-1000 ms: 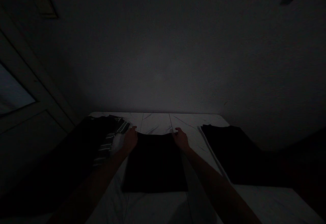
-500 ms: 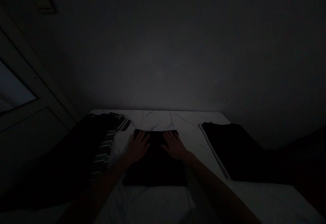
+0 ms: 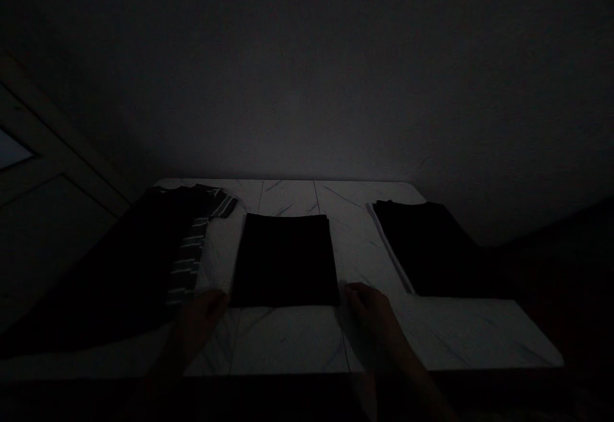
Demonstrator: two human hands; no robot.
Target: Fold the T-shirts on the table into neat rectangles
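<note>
Three garments, two hands. Folded black garment [image 3: 285,259] mid-table; dark shirt with striped sleeve [image 3: 185,262] at its 9 o'clock, black shirt [image 3: 426,246] at its 3 o'clock. Left hand [image 3: 199,323] at its 7 o'clock, right hand [image 3: 369,307] at 5 o'clock, both just beside it, fingers [image 3: 355,291] loosely open, holding nothing. Marble-pattern table [image 3: 288,345], wall [image 3: 307,77] behind, door [image 3: 57,153] at 9 o'clock. Hands now off the garment, unlike the earlier frame.

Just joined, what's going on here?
One person is working bare-handed at a table. Their left hand and right hand are open, holding nothing, just off the near corners of a folded black garment in the middle of the table. A spread-out dark striped shirt lies to its left, and a flat black shirt lies to its right.
</note>
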